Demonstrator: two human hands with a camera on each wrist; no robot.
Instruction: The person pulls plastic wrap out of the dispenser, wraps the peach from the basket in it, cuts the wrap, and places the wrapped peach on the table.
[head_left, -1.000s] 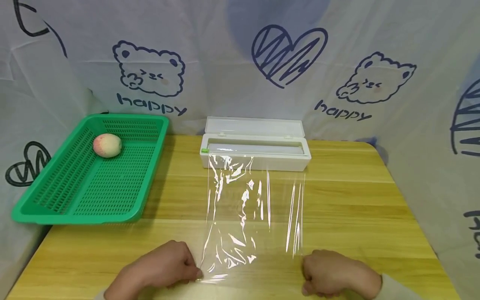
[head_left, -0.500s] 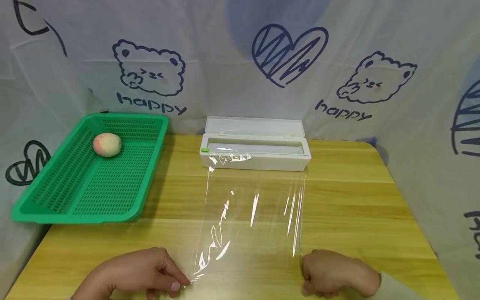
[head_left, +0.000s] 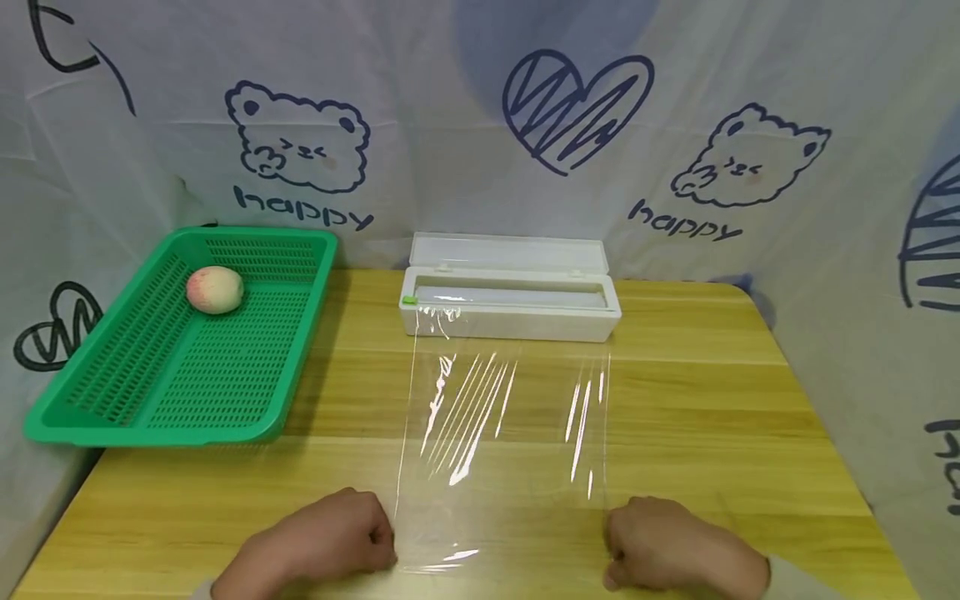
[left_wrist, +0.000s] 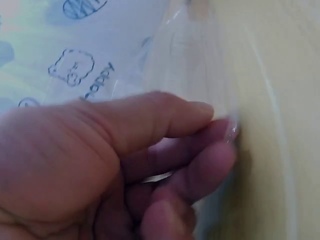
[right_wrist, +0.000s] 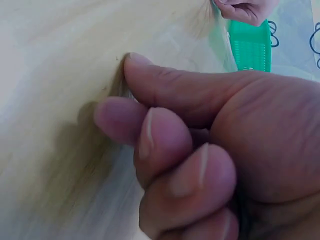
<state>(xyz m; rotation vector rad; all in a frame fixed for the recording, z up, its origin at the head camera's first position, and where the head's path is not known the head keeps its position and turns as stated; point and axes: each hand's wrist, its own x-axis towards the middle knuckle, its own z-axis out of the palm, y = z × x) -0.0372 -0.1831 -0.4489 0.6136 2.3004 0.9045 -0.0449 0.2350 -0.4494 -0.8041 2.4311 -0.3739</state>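
Note:
A clear sheet of plastic wrap [head_left: 480,433] stretches over the table from a white dispenser box [head_left: 513,325], its lid up and a roll inside. My left hand [head_left: 318,537] pinches the near left corner of the wrap between thumb and fingers; the left wrist view shows this hand [left_wrist: 150,150] close, with the film at its fingertips. At the near right corner my right hand [head_left: 660,546] grips the film with curled fingers. In the right wrist view the right hand [right_wrist: 190,125] has its thumb against the index finger. A green slider [head_left: 409,301] sits at the box's left end.
A green plastic basket [head_left: 288,367] stands at the left of the wooden table [head_left: 712,400], with a peach [head_left: 215,290] in it. Behind the box hangs a printed white cloth [head_left: 450,125], which also lines both sides.
My left hand shifted left and opened out its grip at the corner, then came back right with curled fingers. The film is smoother and more taut. My right hand stays nearly still.

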